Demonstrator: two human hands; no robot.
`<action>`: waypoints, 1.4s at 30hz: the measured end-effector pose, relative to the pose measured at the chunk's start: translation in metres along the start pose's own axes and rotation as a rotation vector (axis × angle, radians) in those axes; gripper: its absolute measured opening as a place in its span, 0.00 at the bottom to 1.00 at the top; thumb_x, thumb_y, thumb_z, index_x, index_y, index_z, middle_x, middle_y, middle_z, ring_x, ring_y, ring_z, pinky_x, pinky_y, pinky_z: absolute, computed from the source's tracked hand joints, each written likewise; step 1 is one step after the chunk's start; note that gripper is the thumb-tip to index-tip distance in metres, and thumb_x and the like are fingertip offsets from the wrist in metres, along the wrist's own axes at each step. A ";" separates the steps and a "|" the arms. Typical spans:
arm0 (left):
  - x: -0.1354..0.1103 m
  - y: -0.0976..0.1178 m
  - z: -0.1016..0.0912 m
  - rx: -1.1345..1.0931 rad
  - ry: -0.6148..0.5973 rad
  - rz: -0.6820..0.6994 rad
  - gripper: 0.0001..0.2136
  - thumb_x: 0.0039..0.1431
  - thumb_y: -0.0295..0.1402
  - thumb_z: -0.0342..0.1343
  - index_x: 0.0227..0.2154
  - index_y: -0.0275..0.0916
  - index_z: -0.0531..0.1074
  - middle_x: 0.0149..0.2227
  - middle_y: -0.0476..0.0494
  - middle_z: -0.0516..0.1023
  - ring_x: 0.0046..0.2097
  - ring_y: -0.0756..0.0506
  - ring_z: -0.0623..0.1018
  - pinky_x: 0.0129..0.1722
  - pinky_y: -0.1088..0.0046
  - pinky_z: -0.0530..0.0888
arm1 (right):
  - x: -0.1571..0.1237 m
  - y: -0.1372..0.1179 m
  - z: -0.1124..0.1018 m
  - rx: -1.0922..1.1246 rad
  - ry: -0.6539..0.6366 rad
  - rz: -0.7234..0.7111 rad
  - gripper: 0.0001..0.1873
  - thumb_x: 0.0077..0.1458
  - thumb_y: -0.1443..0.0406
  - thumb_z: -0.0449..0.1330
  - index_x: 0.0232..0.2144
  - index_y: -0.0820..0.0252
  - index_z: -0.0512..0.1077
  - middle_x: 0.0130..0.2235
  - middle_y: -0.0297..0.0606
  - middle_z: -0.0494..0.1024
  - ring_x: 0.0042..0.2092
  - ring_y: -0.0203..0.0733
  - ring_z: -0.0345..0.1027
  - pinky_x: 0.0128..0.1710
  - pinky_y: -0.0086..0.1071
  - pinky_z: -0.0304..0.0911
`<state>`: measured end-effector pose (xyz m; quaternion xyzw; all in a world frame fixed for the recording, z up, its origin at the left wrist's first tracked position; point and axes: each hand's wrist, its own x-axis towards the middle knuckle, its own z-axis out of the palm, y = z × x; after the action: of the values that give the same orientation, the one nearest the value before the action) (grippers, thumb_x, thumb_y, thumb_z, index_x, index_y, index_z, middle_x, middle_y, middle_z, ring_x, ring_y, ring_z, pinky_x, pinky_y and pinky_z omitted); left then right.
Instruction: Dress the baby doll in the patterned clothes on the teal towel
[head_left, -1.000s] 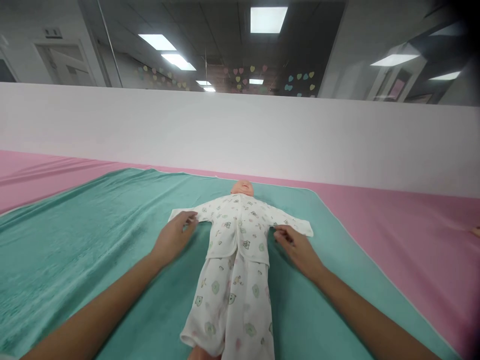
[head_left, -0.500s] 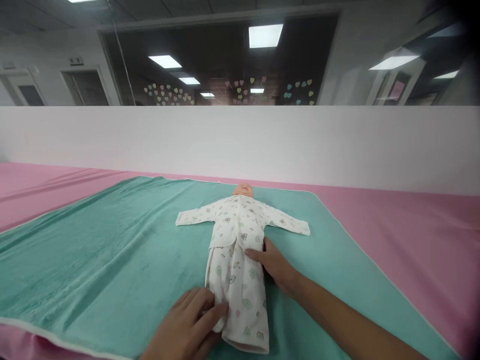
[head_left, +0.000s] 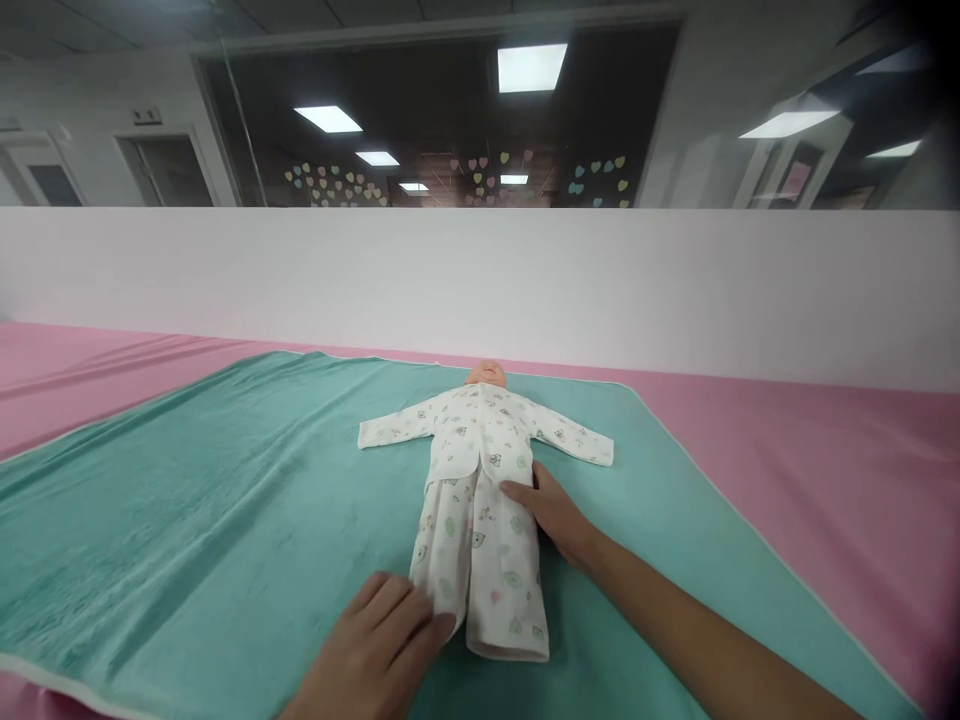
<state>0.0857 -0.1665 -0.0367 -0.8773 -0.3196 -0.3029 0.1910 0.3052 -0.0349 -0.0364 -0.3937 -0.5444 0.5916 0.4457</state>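
Note:
A baby doll (head_left: pixel 486 374) lies on its back with its head away from me. It wears a white printed jacket (head_left: pixel 459 440) with both sleeves spread wide, and matching trousers (head_left: pixel 507 565). My left hand (head_left: pixel 382 630) pinches the left trouser leg at its lower hem, thumb across the front. At the hip on the right, my right hand (head_left: pixel 551 510) grips the trousers at their upper edge. Its thumb lies on top, while the other fingers are hidden at the side. The right trouser leg lies flat, its cuff facing me.
Beneath the doll is a green blanket (head_left: pixel 247 500) with pale edging, wrinkled on the left. It lies over a pink cover (head_left: pixel 810 460). A low white wall (head_left: pixel 480 280) runs along the back, with a dark window above it.
My left hand has drawn the left trouser leg outward, so a gap now separates the two legs. The doll and my right hand have shifted slightly away from me.

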 end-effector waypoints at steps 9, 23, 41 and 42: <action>0.007 0.005 0.013 0.065 0.067 0.037 0.05 0.58 0.26 0.51 0.35 0.38 0.72 0.42 0.45 0.73 0.46 0.44 0.70 0.48 0.62 0.65 | 0.001 -0.002 -0.028 -0.131 -0.057 0.026 0.28 0.48 0.55 0.62 0.51 0.51 0.62 0.55 0.39 0.65 0.49 0.47 0.66 0.45 0.40 0.65; 0.026 0.009 0.014 -0.218 0.125 -0.015 0.04 0.56 0.27 0.53 0.26 0.37 0.67 0.23 0.49 0.69 0.29 0.50 0.67 0.30 0.72 0.65 | 0.003 0.004 -0.046 -0.407 -0.082 -0.028 0.22 0.50 0.49 0.56 0.20 0.58 0.55 0.21 0.27 0.61 0.24 0.33 0.59 0.23 0.27 0.54; 0.026 0.002 0.009 -0.322 -0.131 -0.061 0.07 0.57 0.23 0.50 0.28 0.39 0.69 0.29 0.49 0.72 0.35 0.49 0.68 0.36 0.71 0.66 | -0.030 -0.018 -0.019 -0.759 0.087 -0.547 0.17 0.58 0.61 0.49 0.19 0.57 0.53 0.22 0.30 0.56 0.24 0.34 0.50 0.25 0.30 0.49; 0.026 0.003 0.009 -0.322 -0.093 -0.061 0.07 0.57 0.23 0.49 0.27 0.38 0.69 0.27 0.49 0.71 0.33 0.49 0.67 0.34 0.72 0.65 | -0.034 -0.018 -0.014 -0.793 0.045 -0.595 0.16 0.58 0.63 0.49 0.19 0.57 0.54 0.22 0.30 0.57 0.25 0.34 0.51 0.25 0.30 0.49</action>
<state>0.1075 -0.1524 -0.0264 -0.8995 -0.3021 -0.3149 0.0235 0.3304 -0.0628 -0.0208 -0.3730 -0.8065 0.1774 0.4230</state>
